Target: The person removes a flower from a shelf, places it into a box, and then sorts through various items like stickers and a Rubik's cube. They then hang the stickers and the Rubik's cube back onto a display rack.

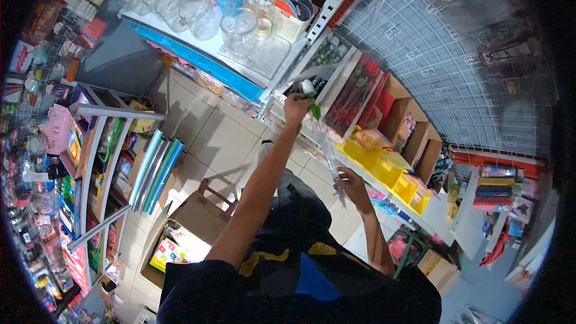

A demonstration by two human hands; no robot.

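Observation:
A white artificial rose [308,87] with a green leaf [315,111] is at the fingers of my left hand [297,108], which are closed near the flower head. Lower right, my right hand [354,188] is closed around the lower end of a clear plastic wrapper [330,156] that runs up toward the leaf. Just beyond my left hand, a box of white wrapped roses [327,57] stands beside a box of red wrapped roses [354,93].
Glass jars [239,31] and a cream basket [290,21] stand on the white shelf at the top. Yellow bins [384,171] line the right shelf. An open cardboard box [195,222] sits on the floor at left, near rolls of coloured material [157,174].

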